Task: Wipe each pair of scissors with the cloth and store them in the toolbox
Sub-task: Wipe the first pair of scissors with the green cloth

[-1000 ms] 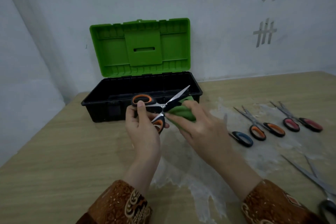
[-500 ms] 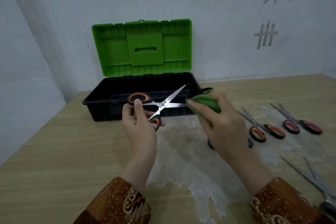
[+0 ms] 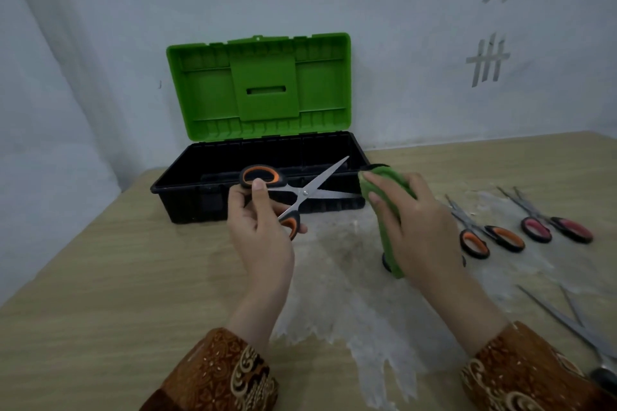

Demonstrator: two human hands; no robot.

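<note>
**Left hand fans the blades for the cloth**

Left hand (image 3: 258,230) pinches the orange-and-black-handled steel scissors (image 3: 293,198) by their loops, thumb up against the upper loop and fingers curled round the lower one, so the two blades stand spread in a V above the table, in front of the black plastic toolbox with the raised green lid (image 3: 260,157). Holding them splayed likely serves to bare each blade's inner face for wiping. The right hand (image 3: 414,227) is curled round the bunched green cloth (image 3: 384,197), gripping it just at the tip of the lower blade; whether cloth and steel touch here I cannot tell. Judging by this, one blade is at the end of a stroke and the upper one may be next.

On the pale wooden table (image 3: 100,277), to the right, wait a second orange-handled pair (image 3: 490,237) and a pink-handled pair (image 3: 557,227), both lying closed on a patch of whitish, scuffed film (image 3: 334,277). Long bare steel blades of another pair (image 3: 567,320) reach in near the right sleeve. A dark handle peeps out under the cloth hand, mostly hidden. The toolbox interior looks dark; its contents cannot be made out. Nothing lies between the held scissors and the open box, so stowing should be an easy reach forward.
</note>
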